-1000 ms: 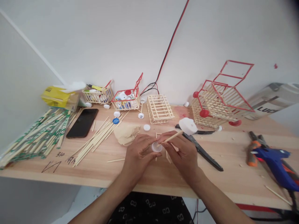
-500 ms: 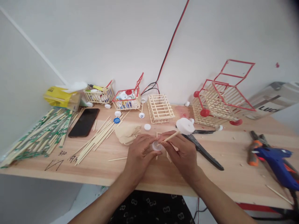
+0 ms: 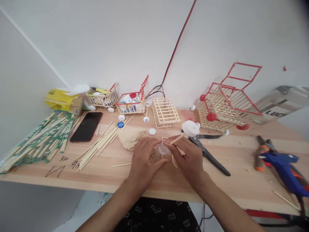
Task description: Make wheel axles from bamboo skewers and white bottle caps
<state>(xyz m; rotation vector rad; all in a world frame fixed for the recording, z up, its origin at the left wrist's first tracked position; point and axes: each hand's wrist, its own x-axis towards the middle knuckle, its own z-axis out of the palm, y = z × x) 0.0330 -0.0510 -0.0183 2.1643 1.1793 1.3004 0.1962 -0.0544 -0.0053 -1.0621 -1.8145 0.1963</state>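
Observation:
My right hand [image 3: 187, 158] pinches a thin wooden stick [image 3: 178, 139]. A white bottle cap [image 3: 191, 128] is at the stick's upper right end. The stick's other end is hidden by my fingertips. Just left of them is a translucent cap [image 3: 163, 148], lying between my two hands. My left hand [image 3: 144, 156] curves around that cap with thumb and forefinger apart; it does not appear to grip it. Under and between the hands, parts of a small wooden stick frame [image 3: 174, 162] show on the table.
Cut sticks [image 3: 100, 145], a phone [image 3: 86, 127] and bagged chopsticks [image 3: 40, 141] lie left. Behind stand a stick basket [image 3: 166, 112] and a red-trimmed cart model [image 3: 227, 103]. Black scissors [image 3: 211, 156], pliers [image 3: 260, 159] and a blue glue gun [image 3: 281, 167] are right. Crumpled brown paper [image 3: 130, 139] is beside my left hand.
My left thumb and forefinger have spread away from the translucent cap, which they held before. My right hand keeps the stick and white cap in nearly the same place.

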